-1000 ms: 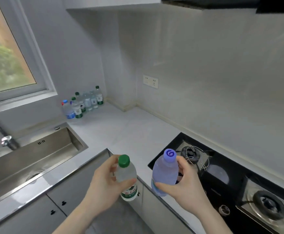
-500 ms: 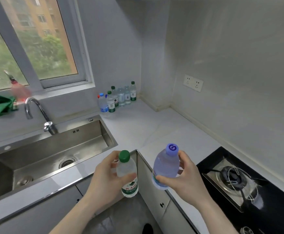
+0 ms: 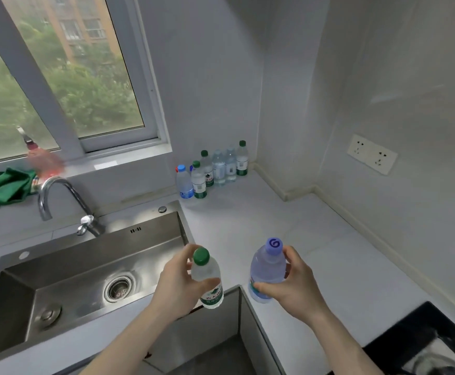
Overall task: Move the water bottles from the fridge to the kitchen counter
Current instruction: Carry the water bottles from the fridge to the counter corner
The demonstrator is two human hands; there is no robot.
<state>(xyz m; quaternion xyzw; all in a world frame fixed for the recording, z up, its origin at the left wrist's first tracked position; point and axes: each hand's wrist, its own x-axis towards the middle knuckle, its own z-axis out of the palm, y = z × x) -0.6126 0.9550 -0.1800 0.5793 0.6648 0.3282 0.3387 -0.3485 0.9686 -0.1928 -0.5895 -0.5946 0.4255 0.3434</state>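
Note:
My left hand (image 3: pixel 179 288) grips a small clear bottle with a green cap and green label (image 3: pixel 207 280), held upright over the counter's inner corner. In my right hand (image 3: pixel 294 288) is a bluish bottle with a purple cap (image 3: pixel 267 269), upright above the white counter (image 3: pixel 329 266). Several water bottles (image 3: pixel 212 169) stand grouped at the back of the counter beneath the window, some green-capped, one blue-capped. The fridge is out of view.
A steel sink (image 3: pixel 85 269) with a curved tap (image 3: pixel 55 196) lies to the left. A green cloth (image 3: pixel 1 185) and a red spray bottle (image 3: pixel 42 158) sit on the window sill. A black gas hob (image 3: pixel 432 345) is at the lower right, a wall socket (image 3: pixel 372 154) above it.
The view has swung left and moved closer to the counter corner; the sink and window now fill the left side and the hob has slid to the right edge. Both hands still hold their bottles.

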